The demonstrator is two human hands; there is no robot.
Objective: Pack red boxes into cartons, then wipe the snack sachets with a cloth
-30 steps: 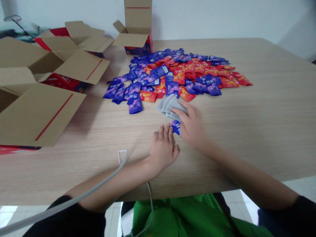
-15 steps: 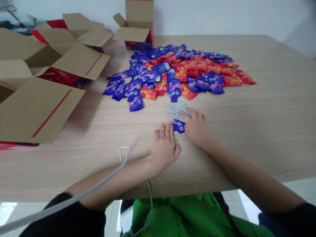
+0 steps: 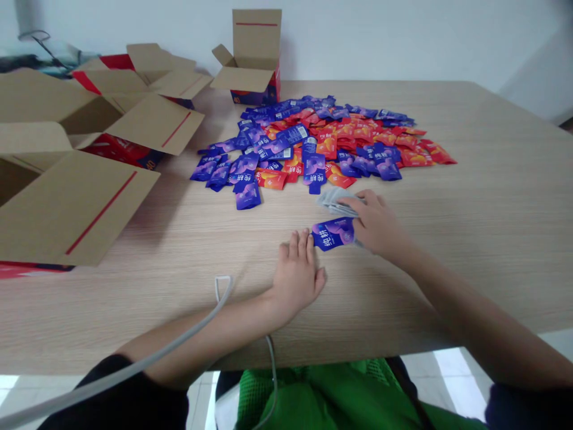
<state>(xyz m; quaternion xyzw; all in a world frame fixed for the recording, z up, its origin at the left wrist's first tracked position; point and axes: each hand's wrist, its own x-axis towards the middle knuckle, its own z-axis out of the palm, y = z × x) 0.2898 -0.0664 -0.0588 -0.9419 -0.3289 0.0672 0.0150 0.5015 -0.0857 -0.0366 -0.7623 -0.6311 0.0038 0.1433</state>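
Observation:
A blue-purple packet (image 3: pixel 332 233) lies flat on the wooden table, its left end at the fingertips of my left hand (image 3: pixel 297 272), which rests palm down with the fingers extended. My right hand (image 3: pixel 380 226) grips a folded grey cloth (image 3: pixel 338 199) and is at the packet's right end; part of the cloth is hidden under the hand. Just beyond both hands is a heap of blue packets (image 3: pixel 314 169) and red-orange packets (image 3: pixel 344 132).
Open cardboard boxes (image 3: pixel 85 200) with spread flaps stand on the left of the table (image 3: pixel 470 239). Another open box (image 3: pixel 255 80) stands behind the heap. A pale cable (image 3: pixel 197 322) crosses over my left forearm.
My right hand has moved to the right with the grey cloth, and more of the blue-purple packet shows. My left hand has hardly moved. The camera view has shifted slightly.

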